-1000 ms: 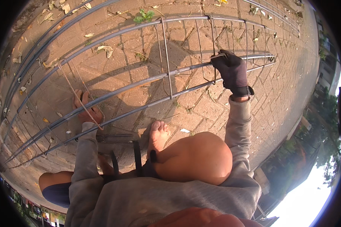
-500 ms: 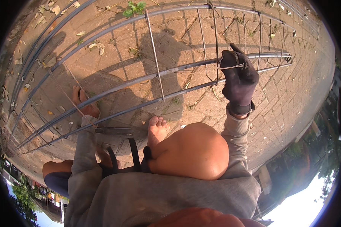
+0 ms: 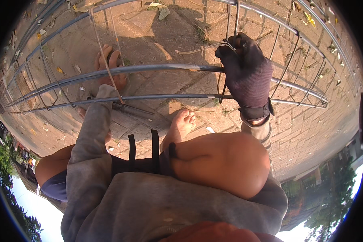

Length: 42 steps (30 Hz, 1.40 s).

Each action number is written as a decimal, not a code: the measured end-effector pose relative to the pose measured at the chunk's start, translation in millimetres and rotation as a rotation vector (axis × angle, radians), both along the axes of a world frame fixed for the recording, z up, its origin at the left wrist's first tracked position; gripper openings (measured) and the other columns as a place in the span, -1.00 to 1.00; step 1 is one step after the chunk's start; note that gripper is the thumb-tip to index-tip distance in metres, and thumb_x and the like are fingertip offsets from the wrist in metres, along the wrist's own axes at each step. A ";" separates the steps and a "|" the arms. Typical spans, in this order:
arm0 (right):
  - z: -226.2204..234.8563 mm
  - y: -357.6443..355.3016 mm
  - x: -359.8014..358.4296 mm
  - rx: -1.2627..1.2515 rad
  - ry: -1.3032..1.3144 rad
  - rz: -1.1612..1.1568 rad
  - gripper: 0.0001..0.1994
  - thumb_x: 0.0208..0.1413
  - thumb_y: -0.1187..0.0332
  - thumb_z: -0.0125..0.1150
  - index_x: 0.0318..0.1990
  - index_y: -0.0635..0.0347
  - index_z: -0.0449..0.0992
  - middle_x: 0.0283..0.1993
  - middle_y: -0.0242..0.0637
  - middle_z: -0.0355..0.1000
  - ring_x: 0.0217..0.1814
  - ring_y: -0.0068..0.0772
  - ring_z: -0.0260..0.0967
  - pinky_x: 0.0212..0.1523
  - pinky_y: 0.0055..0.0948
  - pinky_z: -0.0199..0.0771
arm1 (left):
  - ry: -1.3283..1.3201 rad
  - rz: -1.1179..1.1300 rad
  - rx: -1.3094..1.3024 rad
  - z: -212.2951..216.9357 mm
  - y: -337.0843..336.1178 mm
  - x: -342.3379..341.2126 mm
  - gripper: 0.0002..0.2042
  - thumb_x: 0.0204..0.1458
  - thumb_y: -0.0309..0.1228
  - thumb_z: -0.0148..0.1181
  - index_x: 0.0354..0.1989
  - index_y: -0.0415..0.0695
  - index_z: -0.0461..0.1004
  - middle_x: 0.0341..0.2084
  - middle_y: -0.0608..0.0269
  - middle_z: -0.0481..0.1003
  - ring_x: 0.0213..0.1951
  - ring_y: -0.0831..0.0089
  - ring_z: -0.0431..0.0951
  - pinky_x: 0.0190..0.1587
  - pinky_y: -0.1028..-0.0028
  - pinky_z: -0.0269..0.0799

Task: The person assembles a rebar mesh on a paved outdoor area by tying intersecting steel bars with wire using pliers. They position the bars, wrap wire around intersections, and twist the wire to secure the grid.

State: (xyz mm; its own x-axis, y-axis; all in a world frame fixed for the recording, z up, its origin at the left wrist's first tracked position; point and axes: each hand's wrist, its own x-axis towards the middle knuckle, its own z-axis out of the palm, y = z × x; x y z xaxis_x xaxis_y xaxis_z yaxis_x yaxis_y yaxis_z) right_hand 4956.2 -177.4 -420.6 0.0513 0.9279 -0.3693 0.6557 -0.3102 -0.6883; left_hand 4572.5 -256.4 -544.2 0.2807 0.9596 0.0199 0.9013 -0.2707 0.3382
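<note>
In the head view, the right hand (image 3: 250, 70), in a dark purple-black glove, has shifted from beside the dark bent-steel stirrup (image 3: 228, 20) to across the middle bar of the long grey steel-bar cage (image 3: 169, 66). It is closed on thin pale wires (image 3: 199, 50), whose ends now trail farther left, toward the middle of the frame. That puts the wire close to the stirrup; whether any is looped round the steel cannot be told. The bare left hand (image 3: 119, 80) lies behind the middle bar, left of centre; I cannot tell whether it grips.

The cage spans the frame from left to right. Between the two hands its bay looks open, over brick paving (image 3: 294, 133). The bent bare knee (image 3: 242, 161), lower right, narrows room near the right forearm.
</note>
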 end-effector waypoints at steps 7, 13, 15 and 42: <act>-14.9 -2.5 -20.6 0.209 0.078 0.086 -0.93 0.14 0.34 0.29 -0.31 -0.03 0.70 -0.25 -0.30 0.52 -0.35 -0.21 0.58 -0.31 -0.34 0.58 | 0.035 0.010 -0.018 -0.2 -2.9 -4.6 -0.54 0.09 -0.34 0.13 0.23 -0.01 0.41 0.27 0.00 0.29 0.38 -0.06 0.24 0.43 -0.10 0.11; -18.6 -2.1 -22.3 0.293 -0.125 0.210 -0.90 0.14 0.30 0.33 -0.34 0.07 0.66 -0.35 -0.20 0.55 -0.39 -0.17 0.59 -0.35 -0.27 0.57 | 0.070 -0.011 -0.010 4.3 -0.1 -1.4 -0.49 0.01 -0.41 0.16 0.22 -0.05 0.43 0.26 -0.03 0.30 0.37 -0.08 0.26 0.42 -0.10 0.13; -17.0 -0.8 -26.9 0.179 -0.038 0.058 -0.84 0.16 0.26 0.34 -0.36 0.12 0.63 -0.43 -0.15 0.55 -0.42 -0.15 0.59 -0.36 -0.24 0.57 | 0.064 -0.013 -0.003 4.2 0.4 -4.0 -0.49 -0.01 -0.42 0.18 0.21 -0.07 0.44 0.25 -0.05 0.32 0.37 -0.09 0.26 0.42 -0.11 0.13; 156.8 -66.5 -123.5 0.554 -0.131 0.706 -0.88 0.15 0.30 0.25 -0.22 0.05 0.63 -0.27 -0.14 0.57 -0.28 0.10 0.54 -0.27 -0.04 0.53 | -0.118 -0.425 -0.061 317.7 31.7 31.6 -0.78 0.15 -0.35 0.21 -0.12 -0.20 0.61 -0.29 -0.05 0.61 -0.32 0.02 0.65 -0.23 0.17 0.55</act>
